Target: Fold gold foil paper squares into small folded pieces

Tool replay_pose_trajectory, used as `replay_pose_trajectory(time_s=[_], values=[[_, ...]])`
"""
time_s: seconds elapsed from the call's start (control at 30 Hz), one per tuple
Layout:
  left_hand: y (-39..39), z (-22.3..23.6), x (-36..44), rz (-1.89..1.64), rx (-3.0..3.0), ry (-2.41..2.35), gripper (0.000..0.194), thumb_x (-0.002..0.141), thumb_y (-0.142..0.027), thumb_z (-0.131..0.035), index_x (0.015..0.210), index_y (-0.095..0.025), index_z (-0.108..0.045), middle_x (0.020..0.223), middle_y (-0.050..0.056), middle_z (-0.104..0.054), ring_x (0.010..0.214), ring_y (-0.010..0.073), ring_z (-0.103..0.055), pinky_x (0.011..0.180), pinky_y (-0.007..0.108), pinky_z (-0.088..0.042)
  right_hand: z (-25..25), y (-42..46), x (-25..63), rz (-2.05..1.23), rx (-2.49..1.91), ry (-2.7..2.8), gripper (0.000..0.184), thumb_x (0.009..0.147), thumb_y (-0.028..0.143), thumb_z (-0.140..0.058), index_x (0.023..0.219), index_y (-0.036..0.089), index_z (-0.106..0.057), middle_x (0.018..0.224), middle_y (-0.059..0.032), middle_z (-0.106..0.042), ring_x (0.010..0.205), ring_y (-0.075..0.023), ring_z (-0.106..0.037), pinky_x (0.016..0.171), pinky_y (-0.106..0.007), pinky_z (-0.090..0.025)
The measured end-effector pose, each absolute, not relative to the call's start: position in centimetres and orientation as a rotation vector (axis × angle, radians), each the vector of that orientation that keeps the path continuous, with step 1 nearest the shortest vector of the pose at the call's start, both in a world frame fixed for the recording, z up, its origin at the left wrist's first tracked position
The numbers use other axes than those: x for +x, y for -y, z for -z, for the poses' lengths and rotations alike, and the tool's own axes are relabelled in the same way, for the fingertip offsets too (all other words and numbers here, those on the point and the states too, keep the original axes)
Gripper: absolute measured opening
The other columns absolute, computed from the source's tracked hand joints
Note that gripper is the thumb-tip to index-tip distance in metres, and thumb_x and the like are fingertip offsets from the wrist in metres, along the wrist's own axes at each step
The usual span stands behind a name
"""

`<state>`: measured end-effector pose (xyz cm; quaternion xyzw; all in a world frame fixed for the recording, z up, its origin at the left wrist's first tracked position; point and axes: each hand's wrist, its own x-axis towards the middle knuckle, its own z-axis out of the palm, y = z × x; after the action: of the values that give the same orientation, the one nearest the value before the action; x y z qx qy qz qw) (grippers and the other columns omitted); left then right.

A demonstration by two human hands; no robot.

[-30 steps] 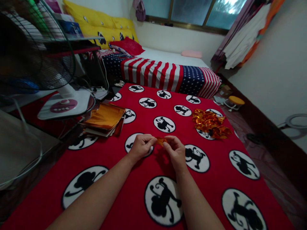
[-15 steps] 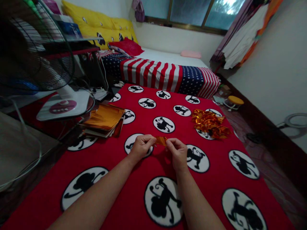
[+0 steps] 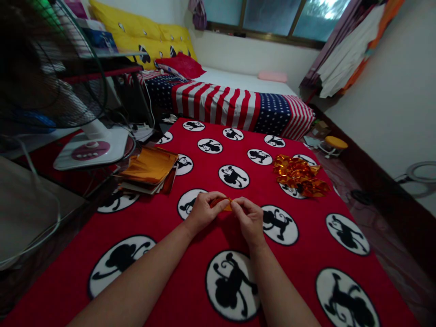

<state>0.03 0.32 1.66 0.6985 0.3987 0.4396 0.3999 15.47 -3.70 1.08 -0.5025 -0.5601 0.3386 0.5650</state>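
Note:
Between my two hands is a small folded piece of orange-gold foil paper (image 3: 227, 206), held a little above the red cloth (image 3: 190, 281) with its monkey prints. My left hand (image 3: 206, 209) pinches its left side between thumb and fingers. From the right, my right hand (image 3: 248, 217) pinches the other end with thumb and forefinger. The fingers cover much of the paper, so its exact shape is hidden. To the left lies a stack of gold foil sheets (image 3: 150, 168). A heap of shiny folded foil pieces (image 3: 298, 175) rests on the right of the cloth.
A fan (image 3: 98, 145) stands at the left, beside the foil stack, with cables near it. Behind the cloth is a bed (image 3: 218, 100) with a striped and starred cover. A yellow-topped stool (image 3: 335, 143) is on the floor at the right.
My hands have come closer together, and less of the foil paper shows between them. The left fingers now reach further over it. The stack and the heap stay put.

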Motion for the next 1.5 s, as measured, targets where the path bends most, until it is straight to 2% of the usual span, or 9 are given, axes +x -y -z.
replay_pose_trajectory(time_s=[0.17, 0.3, 0.47, 0.87, 0.97, 1.07, 1.13, 1.37, 1.5], values=[[-0.1, -1.7, 0.0, -1.132, 1.735, -0.982, 0.022, 0.083, -0.034, -0.063, 0.078, -0.015, -0.071, 0.068, 0.002, -0.069, 0.061, 0.0107, -0.059, 0.061, 0.019, -0.044, -1.0, 3.7, 15.3, -0.790, -1.169, 1.391, 0.016, 0.085, 0.029, -0.062, 0.075, 0.018, -0.067, 0.069, -0.0001, -0.063, 0.065, -0.0129, -0.056, 0.063, -0.024, -0.043], [-0.2, -1.5, -0.1, -1.207, 1.671, -1.019, 0.022, 0.082, -0.034, -0.064, 0.074, -0.014, -0.071, 0.061, 0.001, -0.065, 0.054, 0.0090, -0.054, 0.054, 0.018, -0.041, -0.8, 3.7, 15.3, -0.861, -1.190, 1.308, 0.014, 0.082, 0.031, -0.065, 0.077, 0.018, -0.067, 0.066, 0.0015, -0.061, 0.057, -0.0110, -0.052, 0.055, -0.023, -0.040], [-0.5, -1.2, 0.0, -1.296, 1.601, -1.039, 0.023, 0.080, -0.035, -0.067, 0.073, -0.014, -0.070, 0.057, -0.001, -0.061, 0.050, 0.0077, -0.049, 0.050, 0.018, -0.039, -1.0, 3.8, 15.6, -0.894, -1.200, 1.318, 0.022, 0.083, 0.032, -0.064, 0.067, 0.017, -0.063, 0.059, 0.0030, -0.053, 0.055, -0.0103, -0.047, 0.055, -0.023, -0.036], [-0.6, -1.2, -0.1, -1.134, 1.639, -0.955, 0.022, 0.080, -0.034, -0.067, 0.074, -0.014, -0.070, 0.063, 0.001, -0.065, 0.057, 0.0091, -0.055, 0.056, 0.018, -0.042, -1.0, 3.6, 15.2, -0.905, -1.152, 1.404, 0.021, 0.086, 0.035, -0.059, 0.073, 0.018, -0.059, 0.067, 0.0022, -0.052, 0.060, -0.0113, -0.047, 0.057, -0.023, -0.036], [-0.5, -1.4, 0.0, -1.156, 1.598, -0.934, 0.022, 0.079, -0.035, -0.068, 0.089, -0.015, -0.068, 0.069, 0.000, -0.065, 0.063, 0.0095, -0.057, 0.059, 0.018, -0.044, -1.1, 3.6, 15.3, -0.807, -1.182, 1.403, 0.025, 0.086, 0.033, -0.058, 0.067, 0.018, -0.059, 0.065, 0.0013, -0.053, 0.062, -0.0122, -0.048, 0.059, -0.024, -0.037], [-0.6, -1.3, 0.0, -1.214, 1.433, -0.884, 0.037, 0.079, -0.036, -0.068, 0.109, -0.017, -0.059, 0.075, -0.001, -0.061, 0.064, 0.0091, -0.057, 0.059, 0.017, -0.045, -1.0, 3.5, 15.5, -0.735, -1.192, 1.314, 0.024, 0.086, 0.032, -0.059, 0.066, 0.018, -0.059, 0.065, 0.0015, -0.052, 0.062, -0.0125, -0.048, 0.060, -0.024, -0.037], [-0.8, -1.1, -0.1, -1.215, 1.345, -0.854, 0.041, 0.077, -0.036, -0.070, 0.111, -0.018, -0.058, 0.078, -0.001, -0.061, 0.066, 0.0096, -0.059, 0.060, 0.018, -0.048, -1.0, 3.5, 15.6, -0.709, -1.211, 1.241, 0.024, 0.085, 0.033, -0.059, 0.066, 0.018, -0.059, 0.065, 0.0016, -0.053, 0.063, -0.0127, -0.048, 0.061, -0.025, -0.038], [-1.3, -0.6, -0.2, -1.237, 1.293, -0.941, 0.022, 0.069, -0.033, -0.076, 0.076, -0.013, -0.069, 0.067, 0.002, -0.068, 0.059, 0.0120, -0.061, 0.058, 0.022, -0.049, -1.2, 3.4, 15.7, -0.779, -1.229, 1.183, 0.022, 0.083, 0.034, -0.062, 0.067, 0.018, -0.062, 0.063, 0.0022, -0.053, 0.061, -0.0122, -0.048, 0.058, -0.024, -0.038], [-1.4, -0.9, -0.4, -1.261, 1.324, -0.956, 0.020, 0.068, -0.033, -0.077, 0.071, -0.014, -0.070, 0.065, 0.001, -0.068, 0.058, 0.0111, -0.060, 0.056, 0.020, -0.047, -1.2, 3.2, 15.8, -0.853, -1.165, 1.190, 0.013, 0.082, 0.030, -0.064, 0.075, 0.018, -0.067, 0.070, 0.0016, -0.056, 0.059, -0.0100, -0.047, 0.054, -0.022, -0.037]])
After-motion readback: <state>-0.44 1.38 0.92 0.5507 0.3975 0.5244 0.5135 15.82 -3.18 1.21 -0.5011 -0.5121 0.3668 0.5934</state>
